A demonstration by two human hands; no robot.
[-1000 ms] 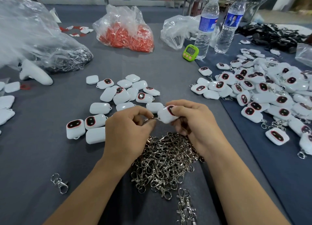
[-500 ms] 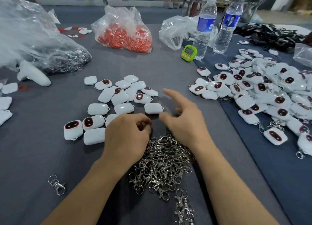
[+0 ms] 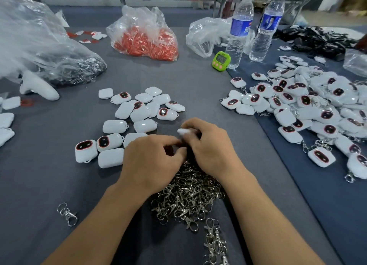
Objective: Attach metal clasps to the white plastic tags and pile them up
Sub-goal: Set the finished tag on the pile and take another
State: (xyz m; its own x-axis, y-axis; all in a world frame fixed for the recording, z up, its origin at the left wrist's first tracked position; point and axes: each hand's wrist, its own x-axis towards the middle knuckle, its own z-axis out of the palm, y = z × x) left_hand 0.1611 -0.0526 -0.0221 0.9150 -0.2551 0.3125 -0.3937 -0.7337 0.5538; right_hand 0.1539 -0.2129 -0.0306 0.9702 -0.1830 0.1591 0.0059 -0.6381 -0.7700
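Note:
My right hand (image 3: 210, 147) grips a white plastic tag (image 3: 183, 131), blurred, just above the heap of metal clasps (image 3: 188, 195). My left hand (image 3: 151, 161) is curled beside it, thumb and forefinger pinched together at the tag's near edge, seemingly on a clasp that the fingers hide. Bare white tags (image 3: 139, 109), some with dark red-ringed faces up, lie scattered beyond my hands. A big pile of tags with clasps on them (image 3: 307, 109) spreads over the dark blue cloth at the right. One stray clasp (image 3: 67, 214) lies at the near left.
At the back stand a clear bag of red parts (image 3: 145, 38), two water bottles (image 3: 238, 30) and a green timer (image 3: 221, 60). A large plastic bag holding clasps (image 3: 59, 66) and a white handle-shaped object (image 3: 39, 87) lie at the left. Black items (image 3: 317, 40) sit far right.
The tag held by both hands a second ago left my right hand. That hand then took another tag from the near edge of the scattered group and brought it to my left hand.

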